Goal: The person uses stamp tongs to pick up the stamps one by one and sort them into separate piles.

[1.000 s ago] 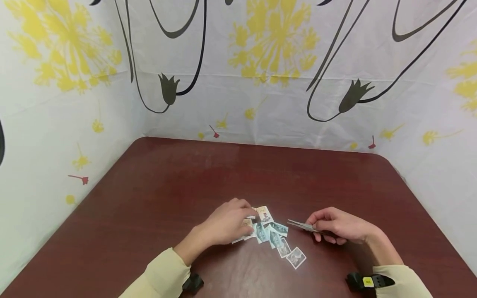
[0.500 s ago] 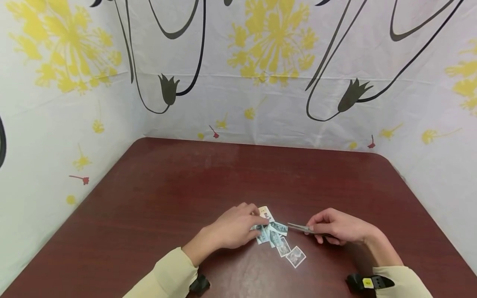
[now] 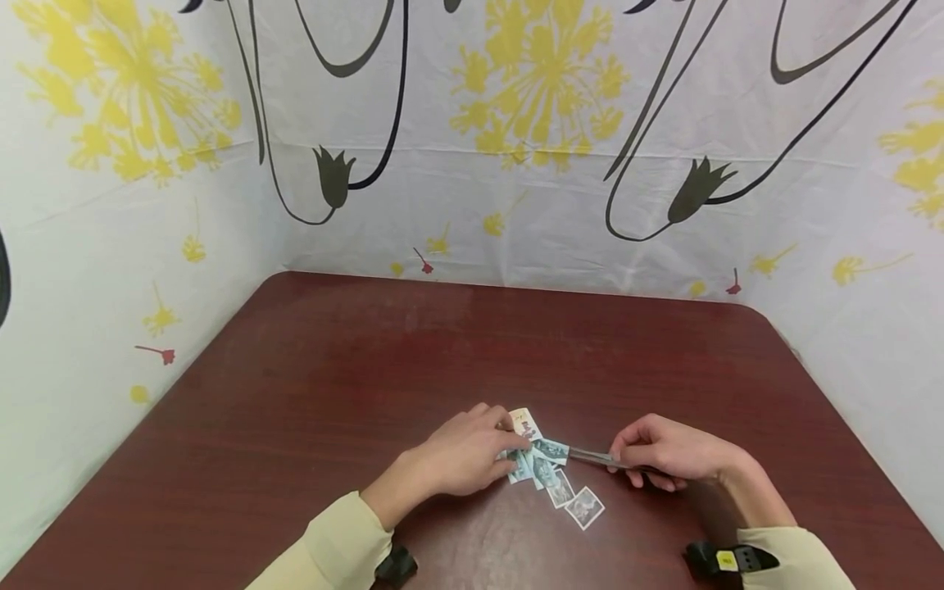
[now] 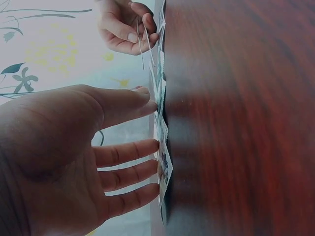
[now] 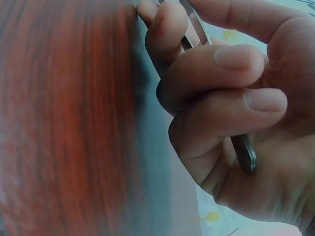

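Head cam first: the stamps (image 3: 544, 473) overlap on the tabletop (image 3: 442, 344), at three o'clock from the left hand (image 3: 468, 451). Right hand (image 3: 667, 451) has tweezers (image 3: 590, 456) pinched, pointing toward nine o'clock, tips right at a bluish stamp's (image 3: 554, 450) edge; can't tell if it's gripped. Left wrist: fingers loose and spread, fingertips on the paper, tweezer tips apart near twelve. Right wrist: fingers curled round the tweezers, tail end toward four. I'd guess featherlight, easily creased stamps, so I'd take one flat by its border.
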`<control>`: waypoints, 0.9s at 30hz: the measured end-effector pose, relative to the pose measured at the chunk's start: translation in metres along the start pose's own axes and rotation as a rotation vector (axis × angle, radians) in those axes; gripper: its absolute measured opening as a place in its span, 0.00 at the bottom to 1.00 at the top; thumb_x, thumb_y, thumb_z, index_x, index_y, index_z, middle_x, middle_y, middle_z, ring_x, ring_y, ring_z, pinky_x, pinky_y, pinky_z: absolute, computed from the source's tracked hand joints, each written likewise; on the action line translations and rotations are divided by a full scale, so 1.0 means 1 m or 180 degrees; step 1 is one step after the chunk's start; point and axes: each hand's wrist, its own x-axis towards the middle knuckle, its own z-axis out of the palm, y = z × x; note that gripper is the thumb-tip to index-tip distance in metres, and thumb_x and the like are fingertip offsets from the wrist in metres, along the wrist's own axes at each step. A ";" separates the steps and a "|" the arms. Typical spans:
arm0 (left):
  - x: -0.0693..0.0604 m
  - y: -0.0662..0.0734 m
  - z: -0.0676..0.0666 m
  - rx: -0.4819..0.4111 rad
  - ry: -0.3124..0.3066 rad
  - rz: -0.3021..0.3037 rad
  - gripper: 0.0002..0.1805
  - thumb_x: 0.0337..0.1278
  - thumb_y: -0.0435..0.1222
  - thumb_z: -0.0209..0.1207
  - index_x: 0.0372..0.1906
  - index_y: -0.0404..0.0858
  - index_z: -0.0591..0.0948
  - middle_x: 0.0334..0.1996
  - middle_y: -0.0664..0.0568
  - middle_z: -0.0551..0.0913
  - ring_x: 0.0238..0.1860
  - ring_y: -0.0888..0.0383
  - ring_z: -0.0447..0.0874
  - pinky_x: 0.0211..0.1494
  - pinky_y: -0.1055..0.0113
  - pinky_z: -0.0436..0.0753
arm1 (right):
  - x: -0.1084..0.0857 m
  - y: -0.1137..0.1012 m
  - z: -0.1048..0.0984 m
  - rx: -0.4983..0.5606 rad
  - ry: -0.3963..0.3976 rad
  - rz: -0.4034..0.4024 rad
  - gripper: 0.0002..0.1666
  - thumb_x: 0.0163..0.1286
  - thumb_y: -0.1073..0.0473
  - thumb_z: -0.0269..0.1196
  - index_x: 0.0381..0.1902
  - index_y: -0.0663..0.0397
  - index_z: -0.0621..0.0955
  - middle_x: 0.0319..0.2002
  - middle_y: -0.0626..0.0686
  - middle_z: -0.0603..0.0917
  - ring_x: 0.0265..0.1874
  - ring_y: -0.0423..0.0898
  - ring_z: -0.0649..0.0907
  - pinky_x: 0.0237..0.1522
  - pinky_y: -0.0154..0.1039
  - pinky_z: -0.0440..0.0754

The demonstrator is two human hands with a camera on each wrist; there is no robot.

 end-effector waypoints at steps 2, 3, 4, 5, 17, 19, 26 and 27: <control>-0.001 0.000 -0.001 -0.0013 -0.0031 -0.0008 0.20 0.77 0.46 0.59 0.68 0.60 0.82 0.63 0.55 0.80 0.60 0.56 0.77 0.59 0.62 0.80 | 0.000 0.000 0.001 -0.0001 -0.0013 -0.0013 0.16 0.81 0.62 0.54 0.44 0.65 0.86 0.24 0.50 0.80 0.11 0.35 0.69 0.14 0.32 0.70; -0.001 0.000 -0.001 -0.0016 -0.0044 -0.0010 0.20 0.77 0.46 0.59 0.68 0.60 0.82 0.63 0.55 0.80 0.60 0.56 0.76 0.60 0.62 0.80 | 0.001 -0.001 0.001 0.0006 -0.0019 -0.0020 0.16 0.81 0.62 0.54 0.44 0.65 0.86 0.24 0.50 0.80 0.11 0.35 0.69 0.14 0.32 0.70; -0.001 0.000 -0.001 -0.0019 -0.0050 -0.0011 0.20 0.77 0.46 0.59 0.68 0.60 0.82 0.63 0.55 0.80 0.60 0.56 0.76 0.60 0.62 0.80 | 0.001 -0.001 0.002 0.0014 -0.0026 -0.0024 0.16 0.81 0.61 0.54 0.44 0.65 0.86 0.24 0.50 0.80 0.11 0.35 0.69 0.14 0.32 0.70; -0.002 0.000 -0.001 -0.0021 -0.0054 -0.0010 0.20 0.77 0.46 0.59 0.68 0.60 0.82 0.64 0.55 0.80 0.61 0.56 0.76 0.60 0.62 0.80 | 0.002 -0.001 0.002 0.0022 -0.0033 -0.0034 0.16 0.81 0.61 0.54 0.44 0.65 0.86 0.24 0.50 0.80 0.11 0.35 0.69 0.14 0.32 0.70; -0.003 0.000 -0.001 -0.0067 -0.0076 -0.0013 0.21 0.75 0.49 0.61 0.69 0.60 0.82 0.64 0.55 0.79 0.61 0.56 0.76 0.60 0.62 0.80 | 0.008 -0.003 0.010 0.0009 0.0012 -0.0046 0.15 0.80 0.60 0.57 0.40 0.65 0.86 0.23 0.49 0.80 0.11 0.35 0.70 0.13 0.31 0.70; -0.003 0.000 -0.001 -0.0070 -0.0078 -0.0016 0.21 0.75 0.49 0.61 0.69 0.60 0.82 0.65 0.55 0.79 0.61 0.56 0.76 0.60 0.62 0.80 | 0.009 -0.004 0.011 0.0019 0.0025 -0.0049 0.14 0.80 0.61 0.57 0.40 0.65 0.86 0.23 0.50 0.79 0.10 0.35 0.69 0.13 0.31 0.69; -0.003 0.000 -0.001 -0.0047 -0.0057 0.0006 0.22 0.75 0.49 0.61 0.69 0.59 0.82 0.64 0.55 0.79 0.61 0.56 0.76 0.60 0.62 0.80 | 0.012 -0.005 0.013 0.0032 0.0006 -0.0043 0.15 0.80 0.61 0.57 0.40 0.66 0.86 0.22 0.49 0.79 0.10 0.35 0.69 0.13 0.31 0.69; -0.003 0.000 -0.001 -0.0044 -0.0057 0.0009 0.22 0.75 0.49 0.61 0.69 0.59 0.82 0.64 0.55 0.79 0.61 0.56 0.76 0.60 0.62 0.80 | 0.012 -0.005 0.013 0.0029 0.0001 -0.0037 0.15 0.80 0.61 0.57 0.40 0.66 0.86 0.22 0.48 0.79 0.10 0.35 0.69 0.13 0.31 0.69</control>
